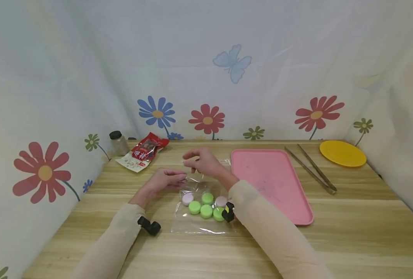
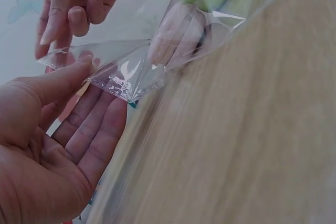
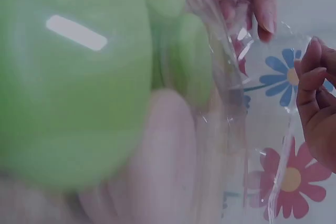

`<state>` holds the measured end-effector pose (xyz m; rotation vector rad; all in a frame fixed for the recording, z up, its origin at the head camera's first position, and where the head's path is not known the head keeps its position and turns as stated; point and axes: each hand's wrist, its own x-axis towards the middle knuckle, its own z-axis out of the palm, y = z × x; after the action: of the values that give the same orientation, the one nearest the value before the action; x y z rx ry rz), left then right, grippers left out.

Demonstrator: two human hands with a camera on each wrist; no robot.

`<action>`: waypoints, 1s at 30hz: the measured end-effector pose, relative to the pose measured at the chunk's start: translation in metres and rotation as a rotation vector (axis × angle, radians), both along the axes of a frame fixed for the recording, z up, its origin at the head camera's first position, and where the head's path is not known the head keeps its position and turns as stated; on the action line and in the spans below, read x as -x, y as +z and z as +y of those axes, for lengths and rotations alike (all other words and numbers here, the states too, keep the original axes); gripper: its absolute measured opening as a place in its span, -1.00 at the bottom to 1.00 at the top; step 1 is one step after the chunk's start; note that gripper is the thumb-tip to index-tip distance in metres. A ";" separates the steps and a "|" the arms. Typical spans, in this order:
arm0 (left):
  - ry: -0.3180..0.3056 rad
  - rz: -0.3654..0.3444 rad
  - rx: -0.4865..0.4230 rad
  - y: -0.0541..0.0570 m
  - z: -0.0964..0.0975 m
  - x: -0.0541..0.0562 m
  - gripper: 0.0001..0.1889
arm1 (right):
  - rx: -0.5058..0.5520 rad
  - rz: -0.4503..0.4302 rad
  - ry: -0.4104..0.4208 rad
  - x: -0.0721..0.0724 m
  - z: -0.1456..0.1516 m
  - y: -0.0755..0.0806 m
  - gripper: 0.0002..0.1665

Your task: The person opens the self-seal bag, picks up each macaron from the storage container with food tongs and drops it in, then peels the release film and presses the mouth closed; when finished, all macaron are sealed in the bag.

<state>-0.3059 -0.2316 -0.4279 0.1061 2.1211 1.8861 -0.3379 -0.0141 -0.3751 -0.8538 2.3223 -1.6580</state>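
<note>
A clear, crinkly plastic bag (image 1: 201,201) lies flat on the pale wooden counter (image 1: 349,232), just in front of the person, with its mouth pointing away from them. Inside sit several round, flat discs: green ones (image 1: 206,211) bunched toward the near end and pale pink ones (image 1: 187,198) among them, kept together by the film.

Both hands work at the far edge of the bag. The left hand (image 1: 164,180) pinches one lip of the opening between thumb (image 2: 52,82) and fingers; the left wrist view shows the thumb pressing the film down against the fingers beneath, lifting that corner off the counter. The right hand (image 1: 204,161) has its fingers curled and pinched on the opposite lip (image 3: 239,35), slightly higher, so the two layers of film are drawn apart. Held this way, the weight of the discs anchors the bag's body while only the mouth rises.

Just right of the bag lies a pink rectangular plastic tray (image 1: 272,182), one long edge close to the right forearm. Beyond it, a pair of long metal tongs (image 1: 312,168) rests on the counter, and a round yellow plate (image 1: 342,153) sits near the far right corner. At the far left stand a red-and-white snack packet (image 1: 141,153) and a small black-capped jar (image 1: 118,142), well apart from the hands.
</note>
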 end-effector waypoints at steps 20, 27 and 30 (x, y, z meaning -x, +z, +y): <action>-0.004 0.004 0.044 0.003 0.002 0.000 -0.60 | -0.139 0.072 -0.007 -0.008 -0.007 0.003 -0.77; -0.002 0.008 0.059 0.005 0.002 -0.002 -0.59 | -0.116 0.077 -0.024 -0.008 -0.008 0.000 -0.80; -0.009 0.014 0.071 0.005 0.002 -0.002 -0.59 | -0.103 0.083 -0.019 -0.008 -0.009 -0.001 -0.80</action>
<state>-0.3041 -0.2298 -0.4229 0.1133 2.1902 1.8079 -0.3302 -0.0228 -0.3765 -0.8989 2.4544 -1.5222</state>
